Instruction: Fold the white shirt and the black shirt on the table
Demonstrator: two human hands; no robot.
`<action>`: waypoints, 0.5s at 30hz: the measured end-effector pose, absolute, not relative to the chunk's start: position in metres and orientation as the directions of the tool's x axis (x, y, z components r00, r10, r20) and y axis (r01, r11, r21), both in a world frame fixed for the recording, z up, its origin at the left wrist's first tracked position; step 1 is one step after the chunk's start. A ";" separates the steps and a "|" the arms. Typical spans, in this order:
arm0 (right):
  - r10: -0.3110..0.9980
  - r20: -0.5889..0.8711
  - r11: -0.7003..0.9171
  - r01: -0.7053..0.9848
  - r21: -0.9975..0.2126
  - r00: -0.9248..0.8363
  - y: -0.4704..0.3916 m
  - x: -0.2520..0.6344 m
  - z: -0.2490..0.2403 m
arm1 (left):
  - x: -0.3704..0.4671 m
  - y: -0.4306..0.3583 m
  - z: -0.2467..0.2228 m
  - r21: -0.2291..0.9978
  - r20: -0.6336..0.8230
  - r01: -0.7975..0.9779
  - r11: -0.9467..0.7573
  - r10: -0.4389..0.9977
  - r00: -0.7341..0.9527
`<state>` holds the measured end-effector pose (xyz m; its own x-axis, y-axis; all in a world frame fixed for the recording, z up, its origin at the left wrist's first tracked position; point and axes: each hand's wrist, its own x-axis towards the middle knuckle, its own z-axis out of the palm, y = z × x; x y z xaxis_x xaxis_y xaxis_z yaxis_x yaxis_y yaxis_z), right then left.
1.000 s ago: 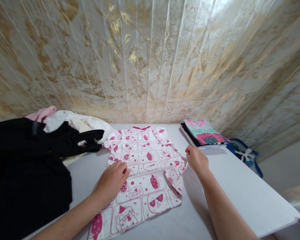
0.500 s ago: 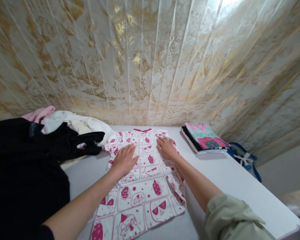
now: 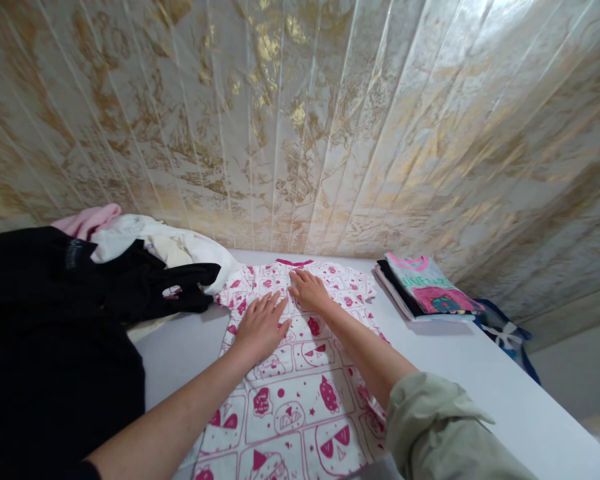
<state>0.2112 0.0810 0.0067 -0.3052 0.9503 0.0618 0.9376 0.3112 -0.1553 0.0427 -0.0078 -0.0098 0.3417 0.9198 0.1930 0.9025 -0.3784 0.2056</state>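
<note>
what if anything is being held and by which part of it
Nothing appears held: the left grip lies open on the shirt, the right grip open just below its collar.

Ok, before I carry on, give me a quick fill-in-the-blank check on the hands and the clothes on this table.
1. The left hand and the right hand both lie palm ____ on the printed shirt.
2. Of the two, the hand nearer the collar is the ____ one.
3. Across the shirt from the folded stack, the black garment lies on the person's ____ side.

Missing words: down; right; left.
</note>
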 end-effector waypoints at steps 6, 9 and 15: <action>0.986 0.107 0.146 0.971 -0.187 -0.128 0.106 0.194 0.002 | 0.042 -0.004 -0.008 0.234 0.181 0.907 -0.351 0.932 0.314; 0.982 0.109 0.176 0.966 -0.190 -0.157 0.089 0.192 -0.001 | 0.042 0.000 -0.008 0.220 0.191 0.911 -0.348 0.932 0.309; 0.961 0.089 0.272 0.953 -0.136 -0.262 0.007 0.238 -0.013 | 0.041 0.003 -0.011 0.211 0.175 0.916 -0.342 0.935 0.309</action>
